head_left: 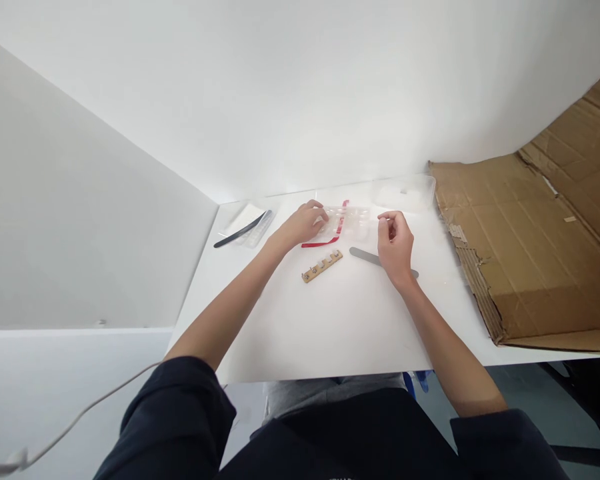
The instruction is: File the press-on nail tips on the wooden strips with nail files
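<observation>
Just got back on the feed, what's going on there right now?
One person is working at a white table. Their left hand rests on a clear plastic compartment tray with a red strip along it. Their right hand, fingers pinched together, sits over a flat grey file. A wooden strip with metal hooks lies between the hands.

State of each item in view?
Left hand: resting on clear plastic blister tray.
Right hand: raised, fingers curled.
Red plastic strip: curved, touching tray.
Wooden strip with metal hooks: lying flat.
Grey nail file: partly hidden by right hand.
Black curved file: on clear plastic packet.
Clear plastic box: at back.
Brown corrugated cardboard sheet: flat, torn edge.
</observation>
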Available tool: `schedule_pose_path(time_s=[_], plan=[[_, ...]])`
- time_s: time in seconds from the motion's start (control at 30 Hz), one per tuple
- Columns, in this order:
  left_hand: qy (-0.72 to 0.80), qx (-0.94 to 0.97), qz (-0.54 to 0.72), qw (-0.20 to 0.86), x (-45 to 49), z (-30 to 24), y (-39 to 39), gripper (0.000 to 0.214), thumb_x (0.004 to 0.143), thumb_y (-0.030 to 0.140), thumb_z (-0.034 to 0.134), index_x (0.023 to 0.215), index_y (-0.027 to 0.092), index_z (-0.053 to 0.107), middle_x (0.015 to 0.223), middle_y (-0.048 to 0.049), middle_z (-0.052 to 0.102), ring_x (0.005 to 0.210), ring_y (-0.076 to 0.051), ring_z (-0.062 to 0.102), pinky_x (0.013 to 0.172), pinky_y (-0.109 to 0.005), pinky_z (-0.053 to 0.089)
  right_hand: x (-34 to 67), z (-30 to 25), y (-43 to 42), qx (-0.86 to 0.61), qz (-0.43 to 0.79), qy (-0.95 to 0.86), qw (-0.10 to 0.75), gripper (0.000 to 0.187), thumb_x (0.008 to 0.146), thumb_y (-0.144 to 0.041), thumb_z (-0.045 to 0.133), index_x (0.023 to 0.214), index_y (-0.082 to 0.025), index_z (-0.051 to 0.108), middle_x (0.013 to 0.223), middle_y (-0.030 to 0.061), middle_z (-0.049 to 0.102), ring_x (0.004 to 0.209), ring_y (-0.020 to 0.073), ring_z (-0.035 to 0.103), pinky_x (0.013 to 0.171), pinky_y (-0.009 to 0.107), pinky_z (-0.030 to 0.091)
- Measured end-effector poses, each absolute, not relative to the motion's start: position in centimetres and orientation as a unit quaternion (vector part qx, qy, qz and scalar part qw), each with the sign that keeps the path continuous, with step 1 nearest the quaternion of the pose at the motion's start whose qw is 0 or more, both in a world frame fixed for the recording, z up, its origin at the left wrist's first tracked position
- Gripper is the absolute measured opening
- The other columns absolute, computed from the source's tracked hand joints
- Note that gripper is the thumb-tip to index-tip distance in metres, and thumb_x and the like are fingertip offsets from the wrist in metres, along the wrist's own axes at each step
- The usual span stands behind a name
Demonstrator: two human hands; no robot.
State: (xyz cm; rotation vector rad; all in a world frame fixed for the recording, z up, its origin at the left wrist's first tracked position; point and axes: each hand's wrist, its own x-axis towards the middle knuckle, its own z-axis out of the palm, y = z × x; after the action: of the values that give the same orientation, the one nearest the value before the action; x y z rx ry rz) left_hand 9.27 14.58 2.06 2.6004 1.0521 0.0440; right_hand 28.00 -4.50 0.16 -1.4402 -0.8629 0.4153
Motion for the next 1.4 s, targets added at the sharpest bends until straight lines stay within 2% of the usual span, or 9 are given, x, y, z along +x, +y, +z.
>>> schedule_pose_path(time_s=[0.2,0.33,0.47,0.8,1.0,1.13,1.27,1.4], plan=[[0.362,0.912,0.019,0.192,9.0,2.1,15.0,0.027,0.098,0.027,0.054,0.107,0.016,0.076,0.148,-0.0159,0.056,0.11,-0.027,0.068,0.107,-0.049,0.055,28.0,0.2,-4.5,-0.636,0.184,-0.377,0.648,0.017,0.103,-0.036,0.05,0.097,-0.024,0.061,0.073,-0.0051,0.048,0.064,0.0133,0.046,0.064,0.028,0.039],[0.356,0.919,0.041,0.166,9.2,1.9,14.9,0.032,0.1,0.022,0.046,0.103,0.016,0.078,0.142,-0.0155,0.061,0.109,-0.027,0.069,0.107,-0.046,0.054,28.0,0.3,-4.5,-0.635,0.185,-0.378,0.647,0.016,0.103,-0.035,0.05,0.098,-0.024,0.06,0.072,-0.0053,0.047,0.064,0.0134,0.045,0.064,0.028,0.039],[0.36,0.921,0.065,0.131,9.4,1.7,14.8,0.035,0.101,0.019,0.042,0.102,0.016,0.077,0.136,-0.0154,0.065,0.107,-0.027,0.069,0.1,-0.043,0.055,28.0,0.2,-4.5,-0.635,0.185,-0.378,0.648,0.017,0.103,-0.036,0.05,0.096,-0.024,0.06,0.072,-0.0052,0.047,0.063,0.0135,0.045,0.063,0.028,0.038],[0.364,0.929,0.066,0.031,9.5,1.5,14.2,0.025,0.098,0.018,0.052,0.106,0.019,0.075,0.133,-0.0122,0.069,0.104,-0.028,0.07,0.089,-0.041,0.055,28.1,-0.1,-4.4,-0.638,0.185,-0.377,0.645,0.017,0.103,-0.037,0.05,0.097,-0.024,0.06,0.071,-0.0052,0.048,0.063,0.0137,0.046,0.064,0.029,0.04],[0.385,0.917,0.096,0.048,9.5,1.6,14.1,0.024,0.099,0.02,0.053,0.111,0.021,0.073,0.13,-0.0094,0.071,0.099,-0.025,0.071,0.083,-0.038,0.054,28.1,0.0,-4.4,-0.64,0.183,-0.377,0.644,0.018,0.103,-0.038,0.05,0.095,-0.025,0.06,0.071,-0.0045,0.048,0.063,0.0142,0.045,0.063,0.029,0.039],[0.37,0.925,0.077,0.044,9.2,1.8,14.0,0.033,0.096,0.011,0.048,0.112,0.021,0.074,0.133,-0.0099,0.069,0.1,-0.025,0.071,0.08,-0.037,0.055,28.1,-0.2,-4.4,-0.638,0.187,-0.376,0.646,0.019,0.102,-0.039,0.05,0.096,-0.024,0.06,0.071,-0.0045,0.048,0.064,0.0144,0.045,0.064,0.029,0.04],[0.344,0.939,0.014,0.004,9.0,1.7,13.9,0.043,0.093,0.007,0.044,0.116,0.02,0.078,0.147,-0.0111,0.062,0.112,-0.029,0.07,0.085,-0.041,0.057,28.1,-0.2,-4.4,-0.64,0.184,-0.379,0.642,0.019,0.102,-0.038,0.049,0.097,-0.024,0.06,0.071,-0.0046,0.048,0.064,0.0144,0.045,0.064,0.029,0.039],[0.334,0.943,-0.013,0.002,8.9,1.8,13.9,0.042,0.096,0.014,0.046,0.122,0.02,0.079,0.152,-0.0116,0.059,0.118,-0.031,0.068,0.095,-0.044,0.058,28.2,-0.2,-4.4,-0.643,0.184,-0.377,0.641,0.018,0.102,-0.038,0.05,0.097,-0.024,0.06,0.071,-0.0049,0.048,0.064,0.0142,0.045,0.064,0.029,0.039]])
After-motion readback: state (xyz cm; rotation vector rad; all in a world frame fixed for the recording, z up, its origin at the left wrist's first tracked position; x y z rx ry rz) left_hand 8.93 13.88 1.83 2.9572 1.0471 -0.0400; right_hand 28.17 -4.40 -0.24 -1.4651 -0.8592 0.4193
